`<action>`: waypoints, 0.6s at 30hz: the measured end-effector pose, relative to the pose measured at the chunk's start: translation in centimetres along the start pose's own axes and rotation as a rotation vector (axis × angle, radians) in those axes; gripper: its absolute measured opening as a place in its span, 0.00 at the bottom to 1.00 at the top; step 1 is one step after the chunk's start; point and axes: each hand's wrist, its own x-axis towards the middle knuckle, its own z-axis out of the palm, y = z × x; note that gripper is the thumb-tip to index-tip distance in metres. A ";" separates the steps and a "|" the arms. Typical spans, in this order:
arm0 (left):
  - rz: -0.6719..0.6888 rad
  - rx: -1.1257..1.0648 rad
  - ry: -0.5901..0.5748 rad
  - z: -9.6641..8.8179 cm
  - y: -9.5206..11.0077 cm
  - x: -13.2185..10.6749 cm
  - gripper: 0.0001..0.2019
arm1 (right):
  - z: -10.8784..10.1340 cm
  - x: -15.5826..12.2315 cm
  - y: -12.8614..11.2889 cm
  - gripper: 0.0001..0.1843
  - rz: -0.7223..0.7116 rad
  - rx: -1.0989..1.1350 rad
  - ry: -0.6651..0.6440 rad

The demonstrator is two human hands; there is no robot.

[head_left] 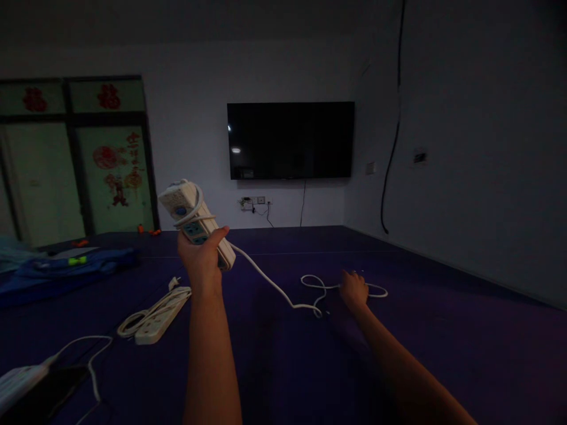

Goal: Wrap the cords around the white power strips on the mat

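Note:
Raised above the purple surface, my left hand [202,254] is wrapped round a white power strip [179,198] with dark green sockets. Part of its white cord [266,277] is wound about the strip's far end. The rest runs down to the right and lies in loose loops. At those loops my right hand [354,290] is closed over the cord, its fingertips mostly hidden from me. A second white power strip [153,327] lies left of my left forearm, its cord bundled along it and its plug [174,283] at the far end.
A white device with a cable [22,378] lies at the lower left beside a dark flat object [53,392]. Blue cloth [97,262] is heaped at the left. A television [290,141] hangs on the far wall, and a black cable [390,159] dangles at the right.

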 end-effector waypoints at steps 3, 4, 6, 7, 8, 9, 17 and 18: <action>-0.007 -0.022 -0.003 0.3 0.1 -0.3 0.27 | -1.9 0.3 -2.2 0.19 -0.089 0.203 -0.131; -0.011 -0.023 -0.006 0.4 0.2 -0.4 0.27 | -2.6 0.3 -3.0 0.15 -0.129 0.240 -0.187; -0.007 -0.012 -0.015 0.6 0.4 -0.6 0.26 | -4.2 0.0 -4.9 0.17 -0.192 0.322 -0.306; 0.000 -0.001 -0.019 0.7 0.5 -0.7 0.26 | -5.2 -0.4 -5.9 0.22 -0.243 0.406 -0.375; 0.008 0.014 -0.030 0.9 0.5 -0.8 0.26 | -6.2 -0.9 -6.9 0.27 -0.327 0.621 -0.487; 0.017 0.030 -0.045 1.0 0.6 -0.9 0.26 | -7.2 -1.6 -7.9 0.30 -0.411 0.802 -0.568; 0.081 0.214 -0.365 2.7 0.7 -3.2 0.24 | -13.1 -7.2 -13.3 0.26 -0.689 1.230 -0.462; 0.076 0.212 -0.419 3.0 0.7 -3.6 0.24 | -13.1 -7.6 -13.7 0.25 -0.674 1.272 -0.452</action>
